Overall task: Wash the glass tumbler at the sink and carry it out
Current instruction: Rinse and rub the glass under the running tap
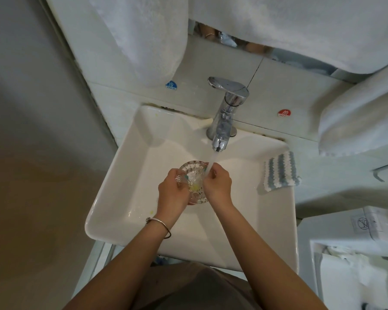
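White square sink [126, 157] sits below a chrome faucet [227, 108], water running. Under that faucet, the ribbed clear glass tumbler [194, 173], yellow residue inside, is gripped by the left hand [171, 193]; the right hand [217, 184] holds its rim.

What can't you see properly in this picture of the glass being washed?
- Head view: much of the glass tumbler is covered by the left hand and right hand.
- The sink drain is hidden under the hands and tumbler.
- What the yellow bit inside the tumbler is: too small and blurred.
- The right hand's fingertips are hidden behind the tumbler and the water stream.
- The mirror strip is mostly covered by white towels.
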Demonstrator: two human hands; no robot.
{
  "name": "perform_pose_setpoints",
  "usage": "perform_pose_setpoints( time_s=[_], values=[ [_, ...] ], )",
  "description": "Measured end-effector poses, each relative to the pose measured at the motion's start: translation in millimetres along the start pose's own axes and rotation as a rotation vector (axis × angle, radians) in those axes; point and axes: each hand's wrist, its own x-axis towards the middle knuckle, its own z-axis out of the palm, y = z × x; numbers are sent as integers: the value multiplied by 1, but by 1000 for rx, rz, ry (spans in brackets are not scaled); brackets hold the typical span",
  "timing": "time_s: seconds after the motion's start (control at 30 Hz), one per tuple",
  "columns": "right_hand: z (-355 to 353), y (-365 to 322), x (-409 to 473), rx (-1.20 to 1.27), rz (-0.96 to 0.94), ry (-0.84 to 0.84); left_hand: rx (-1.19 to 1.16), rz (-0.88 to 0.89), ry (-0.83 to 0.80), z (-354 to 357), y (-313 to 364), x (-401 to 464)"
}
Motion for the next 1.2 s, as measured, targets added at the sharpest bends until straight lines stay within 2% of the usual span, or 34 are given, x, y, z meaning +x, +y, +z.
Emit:
perform_pose_setpoints(
  time_s=[0.2, 0.4, 0.57, 0.63, 0.77, 0.83, 0.93, 1.1, 1.2],
  values=[
    [-4, -5, -2, 74, -5, 90, -10, 62, -4, -1, 9, 0],
    [-17, -1, 0, 177, -19, -119, -101, -13, -26, -1, 8, 8],
    [-19, 1, -1, 209, 96, 53, -89, 13, -125, 5, 14, 3],
    [-25, 1, -1, 147, 102, 38, -148, -12, -163, 4, 18, 3],
    [-46, 8, -4, -250, -7, -50, -162, 16, -239, 2, 24, 9],
    [-55, 15, -3, -301, -34, -107, -166, 9, -277, 5, 25, 10],
    [-61, 21, -2, -236, -38, -120, -123, -3, -296, 12, 25, 11],
    [-59, 27, -7, -91, -8, -52, 162, 174, -288, 17, 27, 12],
    [-65, 20, -10, 88, 55, -146, 154, 153, -299, 13, 23, 13]
  ],
)
